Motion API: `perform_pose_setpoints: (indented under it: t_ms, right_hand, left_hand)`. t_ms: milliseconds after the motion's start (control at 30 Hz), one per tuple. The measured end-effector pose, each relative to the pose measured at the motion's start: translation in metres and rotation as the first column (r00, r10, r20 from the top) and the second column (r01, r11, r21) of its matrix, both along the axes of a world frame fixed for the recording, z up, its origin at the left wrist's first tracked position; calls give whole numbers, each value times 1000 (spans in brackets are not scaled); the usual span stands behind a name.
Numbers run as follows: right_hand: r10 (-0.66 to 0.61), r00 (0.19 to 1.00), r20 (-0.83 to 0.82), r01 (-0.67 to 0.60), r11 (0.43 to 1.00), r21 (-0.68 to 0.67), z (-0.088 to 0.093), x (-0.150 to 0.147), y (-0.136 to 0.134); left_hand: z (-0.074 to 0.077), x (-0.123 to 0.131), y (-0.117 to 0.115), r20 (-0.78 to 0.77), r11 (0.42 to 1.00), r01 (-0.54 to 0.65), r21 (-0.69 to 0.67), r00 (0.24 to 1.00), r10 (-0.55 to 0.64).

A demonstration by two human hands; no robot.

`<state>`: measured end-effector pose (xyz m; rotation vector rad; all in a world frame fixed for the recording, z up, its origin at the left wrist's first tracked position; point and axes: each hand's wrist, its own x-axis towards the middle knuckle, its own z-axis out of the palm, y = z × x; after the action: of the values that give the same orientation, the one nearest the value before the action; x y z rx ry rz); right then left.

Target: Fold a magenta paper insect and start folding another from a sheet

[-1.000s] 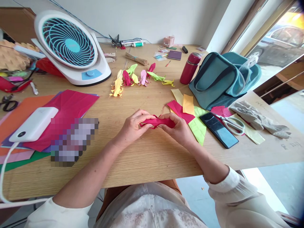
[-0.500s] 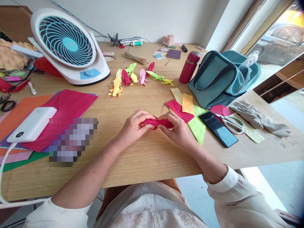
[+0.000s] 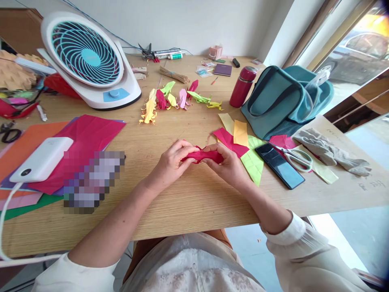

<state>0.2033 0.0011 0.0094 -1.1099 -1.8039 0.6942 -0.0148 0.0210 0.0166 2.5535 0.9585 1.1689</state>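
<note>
A folded piece of red paper (image 3: 203, 155) is held just above the wooden table (image 3: 188, 198), near its front edge. My left hand (image 3: 171, 163) pinches its left end with curled fingers. My right hand (image 3: 227, 164) pinches its right end, thumb on top. Both hands are closed on the paper. Loose cut sheets in red, orange, yellow and green (image 3: 243, 144) lie just right of my right hand. Several small folded paper figures (image 3: 170, 101) in yellow, red, pink and green are spread farther back on the table.
A white and teal fan (image 3: 88, 61) stands back left. Coloured paper sheets (image 3: 91, 134) and a white power bank (image 3: 42, 159) lie left. A black phone (image 3: 279, 165), scissors (image 3: 296, 157), a red flask (image 3: 242, 86), a teal bag (image 3: 285, 101) and grey gloves (image 3: 330, 153) lie right.
My fingers have shifted slightly along the red paper, working the fold; the hands stay in about the same place. The view moved a little.
</note>
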Motion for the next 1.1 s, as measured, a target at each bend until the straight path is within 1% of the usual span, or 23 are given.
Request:
perform_pose_setpoints:
  t_ms: [33,100,233,300,400,500,533,600,667,733,800,900,967,1100]
  right_hand:
    - [1,1000,-12,-2,1000,-11,-1,0,1]
    - [14,998,-55,-16,999,-37,-4,0,2]
    - [62,975,-212,-84,992,-96,-9,0,4]
    - [66,975,-211,-89,990,-106,-10,0,5]
    - [60,987,-148,-75,992,-97,-8,2,5]
    - [38,984,-174,-53,995,-81,-4,5,5]
    - [19,978,-208,-39,995,-97,-3,6,6]
    - [-22,955,-296,-30,985,-170,0,8,6]
    - [-44,924,-381,-56,967,-249,1,9,7]
    - [-58,898,-437,-82,953,-293,1,10,7]
    - [-81,878,-472,-81,946,-313,0,9,9]
    - [-119,841,-527,-88,933,-350,-3,7,11]
    - [-141,803,-579,-133,905,-404,-5,6,13]
    - [-212,723,-658,-220,832,-509,-7,5,14]
  left_hand:
    - [0,0,0,-15,1000,-6,27,1000,7]
    - [0,0,0,-10,1000,-9,17,1000,9]
    - [2,-3,2,69,993,14,-114,998,-6]
    - [3,-4,3,85,988,31,-150,996,-19]
    - [2,-4,3,93,981,47,-186,995,-30]
    - [-1,-3,5,124,967,42,-250,992,-11]
    - [-3,-3,6,141,959,38,-280,990,2]
    - [-5,-3,7,176,943,24,-331,984,37]
    - [-7,-2,8,202,934,8,-358,977,69]
    - [-7,-2,8,214,930,-3,-369,973,88]
    - [-5,-2,7,214,930,-16,-368,971,101]
    - [-3,-2,6,194,944,-36,-329,975,105]
    - [-2,-1,6,179,955,-47,-293,979,103]
    - [-1,-1,5,161,967,-60,-249,982,103]
